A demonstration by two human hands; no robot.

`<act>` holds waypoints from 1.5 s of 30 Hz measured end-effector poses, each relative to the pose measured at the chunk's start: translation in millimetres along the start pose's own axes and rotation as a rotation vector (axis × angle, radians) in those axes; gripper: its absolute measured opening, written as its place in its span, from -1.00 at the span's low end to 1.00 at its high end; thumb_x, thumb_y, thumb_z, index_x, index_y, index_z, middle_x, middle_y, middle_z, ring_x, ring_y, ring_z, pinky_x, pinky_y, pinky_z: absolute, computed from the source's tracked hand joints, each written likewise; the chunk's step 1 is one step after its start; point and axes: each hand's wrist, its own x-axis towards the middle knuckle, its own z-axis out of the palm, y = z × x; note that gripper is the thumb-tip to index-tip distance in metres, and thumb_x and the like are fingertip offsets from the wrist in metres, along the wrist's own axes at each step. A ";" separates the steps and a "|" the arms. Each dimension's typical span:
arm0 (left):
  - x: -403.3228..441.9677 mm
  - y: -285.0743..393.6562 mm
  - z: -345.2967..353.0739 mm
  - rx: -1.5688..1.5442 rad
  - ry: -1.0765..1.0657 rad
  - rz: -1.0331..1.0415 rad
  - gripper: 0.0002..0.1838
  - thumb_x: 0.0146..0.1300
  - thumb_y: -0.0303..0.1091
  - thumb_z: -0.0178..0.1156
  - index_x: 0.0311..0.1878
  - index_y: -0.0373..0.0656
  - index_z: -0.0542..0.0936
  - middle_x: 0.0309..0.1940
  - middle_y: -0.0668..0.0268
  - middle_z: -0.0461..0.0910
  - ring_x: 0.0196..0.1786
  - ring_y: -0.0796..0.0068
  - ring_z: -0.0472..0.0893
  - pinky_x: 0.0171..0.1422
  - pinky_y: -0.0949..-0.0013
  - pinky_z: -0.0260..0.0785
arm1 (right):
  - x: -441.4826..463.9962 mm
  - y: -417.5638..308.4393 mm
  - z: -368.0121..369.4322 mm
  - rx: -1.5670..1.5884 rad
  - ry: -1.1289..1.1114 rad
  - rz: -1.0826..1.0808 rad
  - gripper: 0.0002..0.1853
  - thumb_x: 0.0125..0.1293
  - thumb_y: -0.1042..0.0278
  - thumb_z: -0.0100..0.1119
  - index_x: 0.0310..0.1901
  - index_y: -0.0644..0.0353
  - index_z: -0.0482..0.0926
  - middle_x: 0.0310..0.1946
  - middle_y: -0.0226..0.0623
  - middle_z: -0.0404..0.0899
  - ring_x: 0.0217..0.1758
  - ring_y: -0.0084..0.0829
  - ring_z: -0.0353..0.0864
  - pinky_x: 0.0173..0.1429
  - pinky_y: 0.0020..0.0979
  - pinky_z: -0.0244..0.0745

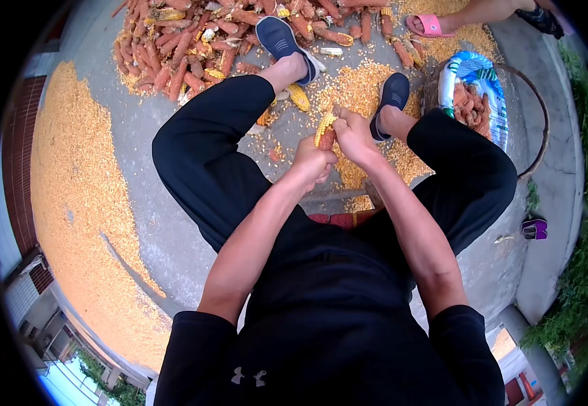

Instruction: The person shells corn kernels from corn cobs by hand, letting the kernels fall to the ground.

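Between my knees I hold a corn cob [325, 132], partly covered in yellow kernels and partly bare reddish core. My left hand [314, 161] is closed around its lower end. Higher up and to the right, my right hand [356, 139] grips the cob's kernel side, its fingers partly hidden. Loose kernels [348, 88] lie on the ground below and beyond my hands. A yellow ear of corn [298, 97] rests on the ground near my left shoe [281, 44]. My right shoe [393, 91] stands among the kernels.
A pile of stripped cobs [179, 47] lies ahead. At right stands a handled basket [501, 101] with a blue-white liner and cobs inside. A broad bed of kernels [77, 203] spreads at left. Another person's foot in a pink sandal [430, 26] is at upper right. Purple shoes [534, 229] lie farther right.
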 end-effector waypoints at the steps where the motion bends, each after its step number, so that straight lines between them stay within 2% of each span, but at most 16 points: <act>1: 1.0 -0.5 -1.4 -0.024 -0.003 -0.030 -0.77 0.03 -0.73 0.10 -0.26 -0.23 0.40 -0.70 0.33 0.30 -0.81 0.59 0.17 -0.74 0.39 -0.10 | 0.6 3.2 2.7 -0.009 0.009 -0.016 -0.67 0.29 0.30 0.00 -0.29 0.49 0.56 -0.35 0.34 0.60 -0.20 0.23 0.66 -0.05 0.05 0.50; 7: 8.2 -4.4 -14.1 -0.155 -0.135 -0.147 -0.86 0.07 -0.69 0.10 -0.35 -0.23 0.41 -0.69 0.29 0.32 -0.82 0.56 0.17 -0.73 0.37 -0.07 | -0.9 5.4 4.6 -0.058 0.013 -0.084 -0.73 0.31 0.39 -0.04 -0.29 0.45 0.57 -0.41 0.33 0.58 -0.28 0.27 0.63 -0.14 0.06 0.49; 10: 11.9 -3.7 -17.8 -0.198 -0.202 -0.166 -0.89 0.11 -0.65 0.11 -0.38 -0.24 0.42 -0.69 0.28 0.33 -0.82 0.54 0.19 -0.73 0.37 -0.05 | 0.5 14.7 10.7 -0.097 0.102 -0.177 -0.79 0.30 0.44 -0.03 -0.36 0.41 0.53 -0.51 0.16 0.58 -0.43 0.07 0.63 -0.25 -0.03 0.48; 13: 12.1 -2.9 -15.8 -0.255 -0.224 -0.154 -0.90 0.14 -0.65 0.11 -0.38 -0.23 0.41 -0.70 0.29 0.31 -0.82 0.54 0.20 -0.73 0.38 -0.04 | 2.8 19.9 8.6 0.504 -0.086 0.160 -0.87 0.35 0.48 -0.07 -0.30 0.26 0.49 -0.62 -0.38 0.38 -0.64 -0.50 0.36 -0.60 -0.38 0.20; 14: 11.8 -2.4 -15.0 -0.279 -0.231 -0.147 -0.89 0.14 -0.65 0.11 -0.38 -0.23 0.41 -0.71 0.30 0.31 -0.82 0.55 0.20 -0.73 0.38 -0.03 | 1.6 21.1 5.8 0.640 -0.152 0.209 -0.89 0.37 0.50 -0.07 -0.27 0.18 0.48 -0.61 -0.56 0.25 -0.65 -0.70 0.18 -0.64 -0.54 -0.02; 17: 4.5 7.2 -10.4 -0.239 -0.195 -0.075 -0.87 0.12 -0.67 0.12 -0.38 -0.22 0.41 -0.72 0.32 0.31 -0.81 0.57 0.20 -0.73 0.39 -0.04 | -3.5 -7.4 -9.6 0.750 -0.218 0.273 -0.90 0.38 0.48 -0.07 -0.28 0.19 0.46 -0.61 -0.53 0.28 -0.68 -0.66 0.17 -0.63 -0.51 0.02; 20: 2.2 6.3 -2.3 -0.002 0.042 0.019 -0.83 0.08 -0.69 0.15 -0.35 -0.22 0.41 -0.72 0.33 0.32 -0.81 0.59 0.21 -0.74 0.40 -0.06 | -3.0 -5.6 -6.2 0.528 -0.228 0.232 -0.91 0.39 0.44 -0.04 -0.27 0.20 0.45 -0.62 -0.53 0.29 -0.64 -0.67 0.20 -0.62 -0.50 0.04; 23: 7.2 -0.8 -9.5 -0.015 -0.022 -0.013 -0.79 0.04 -0.71 0.17 -0.31 -0.22 0.40 -0.71 0.34 0.33 -0.81 0.60 0.21 -0.75 0.39 -0.08 | 5.3 15.7 3.3 0.374 -0.181 0.151 -0.91 0.38 0.44 -0.03 -0.29 0.21 0.45 -0.62 -0.52 0.30 -0.63 -0.66 0.20 -0.61 -0.49 0.06; 26: 7.9 -3.2 -9.3 0.018 0.012 -0.023 -0.78 0.06 -0.70 0.16 -0.29 -0.21 0.40 -0.71 0.34 0.32 -0.82 0.60 0.19 -0.75 0.39 -0.08 | 7.7 26.0 8.4 0.024 0.006 -0.211 -0.89 0.37 0.48 -0.05 -0.31 0.23 0.47 -0.61 -0.48 0.33 -0.61 -0.65 0.23 -0.61 -0.48 0.07; 29: 5.8 -1.5 -5.4 -0.008 0.043 -0.064 -0.79 0.05 -0.71 0.15 -0.28 -0.22 0.41 -0.70 0.35 0.32 -0.81 0.60 0.19 -0.75 0.40 -0.08 | 5.7 34.1 19.9 0.082 0.075 -0.157 -0.86 0.28 0.47 0.04 -0.33 0.36 0.55 -0.62 -0.23 0.46 -0.57 -0.34 0.50 -0.46 -0.22 0.38; 32: 6.3 -0.4 -8.7 -0.074 -0.057 -0.063 -0.80 0.09 -0.70 0.14 -0.26 -0.23 0.42 -0.68 0.36 0.32 -0.81 0.60 0.20 -0.75 0.41 -0.06 | 7.3 35.5 4.5 0.739 -0.277 0.274 -0.89 0.31 0.51 0.01 -0.26 0.28 0.55 -0.59 -0.35 0.41 -0.60 -0.51 0.39 -0.61 -0.38 0.19; 35: 4.8 5.9 -12.6 -0.218 -0.220 -0.073 -0.84 0.14 -0.67 0.13 -0.24 -0.24 0.43 -0.68 0.35 0.32 -0.80 0.58 0.21 -0.73 0.42 -0.02 | 3.2 14.5 -7.5 0.963 -0.277 0.323 -0.89 0.35 0.52 -0.02 -0.18 0.22 0.52 -0.53 -0.43 0.38 -0.61 -0.65 0.29 -0.65 -0.53 0.02; 36: 4.0 8.2 -12.7 -0.244 -0.264 -0.082 -0.85 0.15 -0.65 0.13 -0.24 -0.24 0.44 -0.68 0.35 0.32 -0.80 0.58 0.22 -0.72 0.42 -0.01 | 3.5 9.5 -11.3 1.033 -0.309 0.328 -0.91 0.38 0.48 0.02 -0.15 0.24 0.50 -0.46 -0.39 0.42 -0.61 -0.65 0.28 -0.64 -0.53 0.03; 39: 2.7 10.9 -15.4 -0.300 -0.356 -0.100 -0.89 0.19 -0.61 0.13 -0.24 -0.22 0.45 -0.68 0.35 0.31 -0.79 0.57 0.23 -0.71 0.42 0.01 | -0.6 -5.8 -16.8 1.051 -0.251 0.344 -0.94 0.41 0.46 0.06 -0.18 0.23 0.49 -0.52 -0.44 0.39 -0.62 -0.66 0.27 -0.64 -0.52 0.04; 42: 7.0 5.1 -19.3 -0.309 -0.373 -0.103 -0.91 0.20 -0.60 0.13 -0.28 -0.20 0.44 -0.68 0.35 0.31 -0.79 0.57 0.24 -0.70 0.42 0.01 | 2.9 3.4 -13.3 0.830 -0.349 0.197 -0.94 0.43 0.44 0.09 -0.18 0.22 0.49 -0.57 -0.52 0.33 -0.63 -0.67 0.24 -0.63 -0.52 0.05; 45: 10.7 -1.1 -22.8 -0.322 -0.376 -0.122 -0.90 0.20 -0.60 0.13 -0.32 -0.18 0.42 -0.69 0.35 0.30 -0.79 0.57 0.24 -0.70 0.42 0.01 | 1.4 5.0 -14.2 0.799 -0.357 0.182 -0.95 0.40 0.47 0.06 -0.22 0.23 0.49 -0.60 -0.55 0.32 -0.62 -0.69 0.25 -0.61 -0.51 0.08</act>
